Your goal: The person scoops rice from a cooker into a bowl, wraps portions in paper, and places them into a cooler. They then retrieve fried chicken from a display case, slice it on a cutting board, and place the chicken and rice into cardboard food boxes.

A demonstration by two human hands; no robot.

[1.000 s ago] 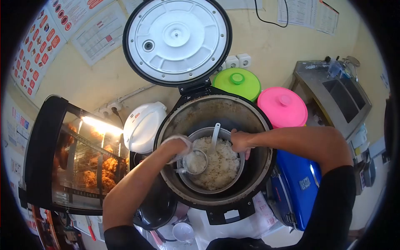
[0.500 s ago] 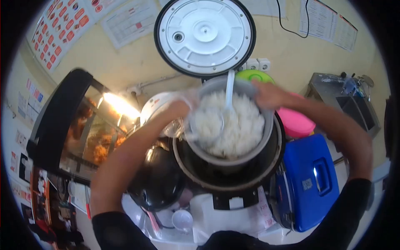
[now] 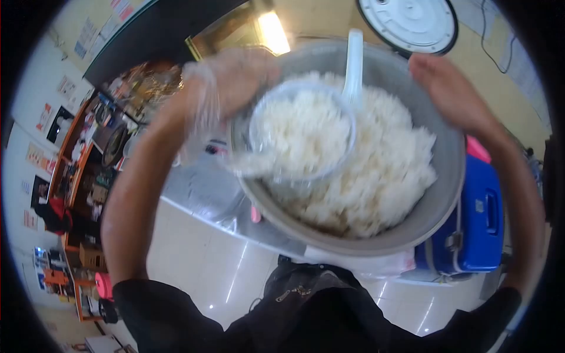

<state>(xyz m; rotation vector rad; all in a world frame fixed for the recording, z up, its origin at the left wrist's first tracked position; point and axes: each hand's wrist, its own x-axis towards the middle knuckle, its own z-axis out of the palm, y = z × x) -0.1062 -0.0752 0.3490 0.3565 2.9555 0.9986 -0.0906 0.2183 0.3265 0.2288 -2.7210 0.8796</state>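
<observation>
A large grey metal rice pot [image 3: 432, 194], heaped with cooked rice [image 3: 382, 170], hangs in front of my chest. My left hand [image 3: 232, 82], in a clear plastic glove, is closed on the pot's left rim. The right rim is gripped by my right hand [image 3: 450, 94], bare and slightly blurred. On the rice inside rests a clear plastic bowl [image 3: 253, 132] with more rice in it. A white rice paddle [image 3: 354, 65] stands in the rice beside that bowl, its handle leaning on the far rim.
A lit display case [image 3: 235, 29] stands behind my left hand. The round white cooker lid [image 3: 412, 23] is raised at the back. A blue cooler box [image 3: 485, 217] sits right of the pot. A metal counter [image 3: 203, 188] and tiled floor [image 3: 194, 247] lie to the left.
The pot has come up out of the cooker toward me, held in both hands. My view has turned left, so the lid now appears farther right and the display case is partly covered.
</observation>
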